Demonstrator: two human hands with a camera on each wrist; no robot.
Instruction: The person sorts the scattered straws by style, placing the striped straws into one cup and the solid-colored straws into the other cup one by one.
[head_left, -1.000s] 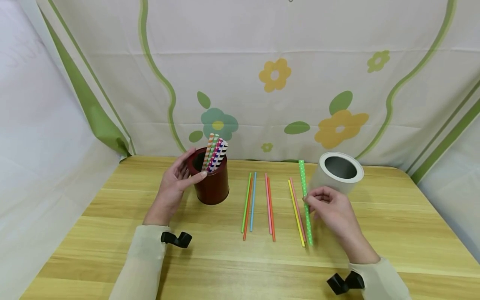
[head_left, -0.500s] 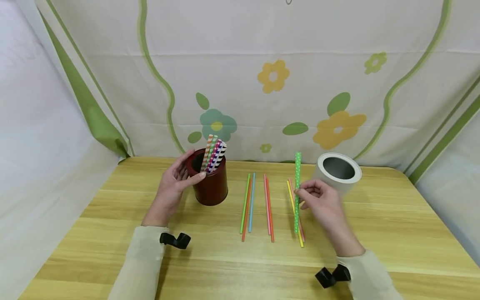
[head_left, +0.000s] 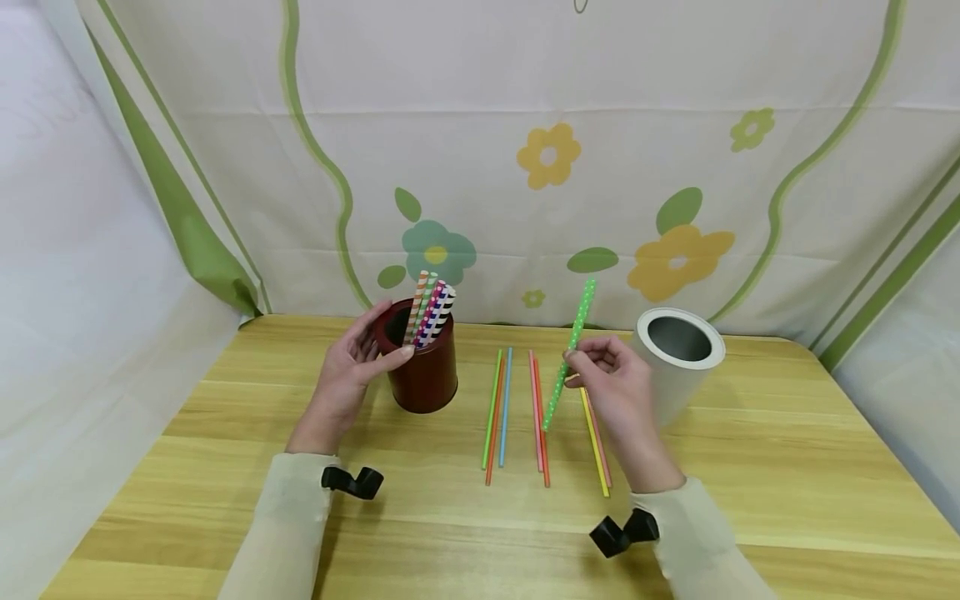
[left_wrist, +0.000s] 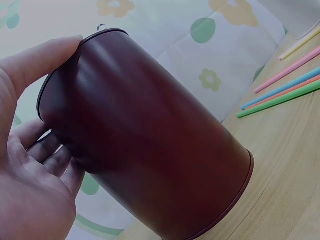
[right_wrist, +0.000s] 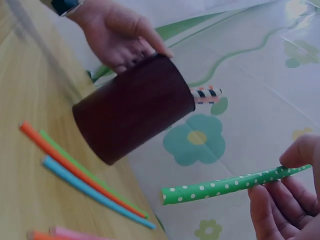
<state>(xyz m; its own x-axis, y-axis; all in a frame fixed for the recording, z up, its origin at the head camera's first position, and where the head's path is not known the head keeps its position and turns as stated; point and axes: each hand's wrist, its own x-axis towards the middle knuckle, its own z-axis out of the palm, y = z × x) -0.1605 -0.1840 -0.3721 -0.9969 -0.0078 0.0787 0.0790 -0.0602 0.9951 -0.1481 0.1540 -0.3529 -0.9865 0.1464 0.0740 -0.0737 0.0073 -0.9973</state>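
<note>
In the head view my left hand (head_left: pixel 347 367) grips the rim of a dark red canister (head_left: pixel 424 382), thumb at the front and fingers on the far side. Several patterned paper straws (head_left: pixel 441 315), striped and dotted, lean inside it. A green straw with white dots (head_left: pixel 582 310) is pinched between thumb and fingers of my right hand (head_left: pixel 617 385). It is held above the table, tilted, its lower end over the pink and orange straws. The left wrist view shows the canister's smooth side (left_wrist: pixel 150 135). In the right wrist view the dotted straw (right_wrist: pixel 215 188) points toward the canister.
Plain thin straws lie on the wooden table: a green, orange and blue group (head_left: pixel 504 408), a pink and orange pair (head_left: pixel 539 450), and a yellow and pink pair (head_left: pixel 596 446). A white can (head_left: pixel 684 385) stands right of my right hand. A flowered cloth (head_left: pixel 480 192) hangs behind.
My right hand has raised the green dotted straw off the table and carried it left, away from the white can, tilting it. My left hand stays on the canister.
</note>
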